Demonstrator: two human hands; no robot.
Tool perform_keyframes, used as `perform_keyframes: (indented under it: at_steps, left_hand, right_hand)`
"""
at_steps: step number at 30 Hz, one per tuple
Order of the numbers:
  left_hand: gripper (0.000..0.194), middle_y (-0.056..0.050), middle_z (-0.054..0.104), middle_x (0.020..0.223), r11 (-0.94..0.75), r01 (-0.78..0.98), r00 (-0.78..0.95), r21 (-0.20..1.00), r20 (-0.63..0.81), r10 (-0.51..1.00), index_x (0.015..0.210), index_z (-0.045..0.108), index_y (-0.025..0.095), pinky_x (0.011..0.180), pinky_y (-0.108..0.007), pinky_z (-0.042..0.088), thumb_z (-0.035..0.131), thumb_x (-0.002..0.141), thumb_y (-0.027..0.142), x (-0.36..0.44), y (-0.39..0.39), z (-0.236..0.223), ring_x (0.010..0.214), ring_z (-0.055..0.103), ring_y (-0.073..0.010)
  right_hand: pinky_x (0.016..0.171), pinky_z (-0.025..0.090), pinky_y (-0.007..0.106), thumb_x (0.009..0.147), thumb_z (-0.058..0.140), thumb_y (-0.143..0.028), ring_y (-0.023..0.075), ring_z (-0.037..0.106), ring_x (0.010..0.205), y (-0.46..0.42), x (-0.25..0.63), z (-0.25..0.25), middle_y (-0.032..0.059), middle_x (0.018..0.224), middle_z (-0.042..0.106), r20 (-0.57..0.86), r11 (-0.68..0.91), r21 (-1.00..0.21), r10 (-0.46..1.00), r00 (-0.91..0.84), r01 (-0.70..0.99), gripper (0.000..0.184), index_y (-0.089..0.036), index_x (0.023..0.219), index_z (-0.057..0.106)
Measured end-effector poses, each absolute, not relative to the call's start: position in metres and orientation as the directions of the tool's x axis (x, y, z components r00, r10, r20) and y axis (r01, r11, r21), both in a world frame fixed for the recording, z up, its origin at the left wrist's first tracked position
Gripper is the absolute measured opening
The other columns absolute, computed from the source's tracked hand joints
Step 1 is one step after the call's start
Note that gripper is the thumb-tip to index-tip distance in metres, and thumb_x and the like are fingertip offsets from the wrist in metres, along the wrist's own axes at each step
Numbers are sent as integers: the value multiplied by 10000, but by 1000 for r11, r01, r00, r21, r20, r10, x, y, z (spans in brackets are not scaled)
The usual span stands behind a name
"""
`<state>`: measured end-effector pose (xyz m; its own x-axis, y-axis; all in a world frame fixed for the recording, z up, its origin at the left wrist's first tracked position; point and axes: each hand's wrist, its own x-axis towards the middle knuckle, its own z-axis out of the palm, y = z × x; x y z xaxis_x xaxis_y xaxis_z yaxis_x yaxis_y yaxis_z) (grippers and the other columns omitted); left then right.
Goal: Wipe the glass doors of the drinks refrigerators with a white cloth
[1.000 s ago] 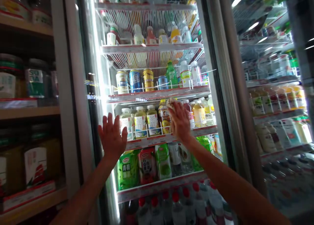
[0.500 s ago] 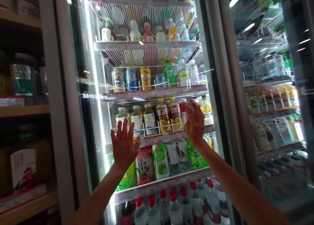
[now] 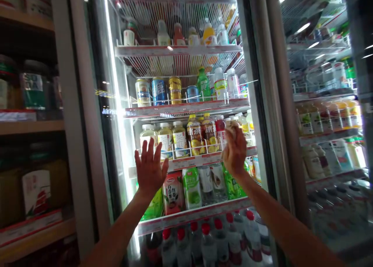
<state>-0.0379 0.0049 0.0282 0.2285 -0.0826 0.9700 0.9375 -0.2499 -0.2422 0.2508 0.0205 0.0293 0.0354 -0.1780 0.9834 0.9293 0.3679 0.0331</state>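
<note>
- Head view: L hand (image 3: 150,168) open, fingers spread, in front of lower L bottles & pouches.
- R hand (image 3: 235,152) closed w/ pale cloth (image 3: 231,126) at fingertips, before R side of bottle row.
- Cans (image 3: 175,90) one shelf up; red-capped bottles (image 3: 208,245) at btm.

Brightly lit by a white strip (image 3: 115,72) up the fridge's left edge (nearly blown out), with dim shelves (image 3: 32,126) at left, glassy reflections, soft blur and stretched, leaning edges.
</note>
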Motion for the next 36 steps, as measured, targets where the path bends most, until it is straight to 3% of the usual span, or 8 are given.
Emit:
perform_keyframes:
  at_steps: [6,12,15,20,22,27,30,36]
  left_hand:
    - [596,-127,288,1468,-251,931,253,-266,964,-84,1407,289,194,1130,-466,124,494,858,301,-42,3,27,1393,177,-244]
    - [624,-115,271,1476,-257,930,250,-264,964,-86,1422,250,211,1129,-466,129,498,853,284,-42,4,23,1394,172,-243]
    - [638,-118,254,1482,-259,929,248,-263,965,-89,1426,235,209,1128,-475,119,500,850,283,-41,4,24,1395,163,-249]
    - [651,-123,231,1490,-274,925,251,-262,965,-76,1430,223,206,1129,-482,110,506,849,282,-38,2,18,1397,149,-258]
    - [659,-119,227,1492,-282,919,271,-277,961,-60,1433,211,214,1130,-487,108,510,849,277,-37,-1,7,1398,144,-259]
    - [651,-106,269,1478,-339,880,357,-332,934,9,1435,201,239,1137,-482,108,501,857,269,-30,-10,-36,1395,161,-242]
    - [666,-110,233,1489,-368,883,319,-291,947,17,1439,185,231,1138,-499,89,502,854,269,-23,-10,-51,1398,136,-254]
    - [682,-109,195,1500,-380,883,309,-276,951,28,1438,187,229,1137,-504,98,516,842,224,-17,-11,-62,1399,125,-261]
  right_hand:
    - [1105,282,438,842,434,-160,228,241,1378,4,188,4,51,1479,294,929,346,370,-116,-352,862,600,-272,1411,284]
    - [1065,290,487,856,399,-162,256,276,1361,16,275,12,91,1493,258,977,227,-61,-186,104,972,540,-246,1387,343]
    - [1051,320,480,851,389,-146,262,279,1360,14,270,3,95,1498,240,967,256,-103,-199,156,961,561,-238,1400,318]
    - [1101,279,440,842,431,-153,225,243,1378,0,205,-33,42,1470,320,953,359,301,-75,-294,883,557,-272,1380,354]
    - [1111,265,432,838,442,-153,213,255,1375,-1,207,-38,34,1457,348,918,373,384,-60,-391,845,541,-277,1362,385]
    - [1072,295,514,847,397,-134,259,259,1370,13,271,-26,83,1505,225,984,285,-26,-162,75,958,553,-238,1388,340]
    - [1049,329,520,850,386,-130,270,255,1370,13,268,-31,84,1508,211,967,303,-107,-190,170,947,562,-237,1398,321]
    - [1108,267,446,835,436,-152,217,271,1368,-4,205,-74,39,1432,387,931,397,345,-29,-365,850,496,-285,1313,457]
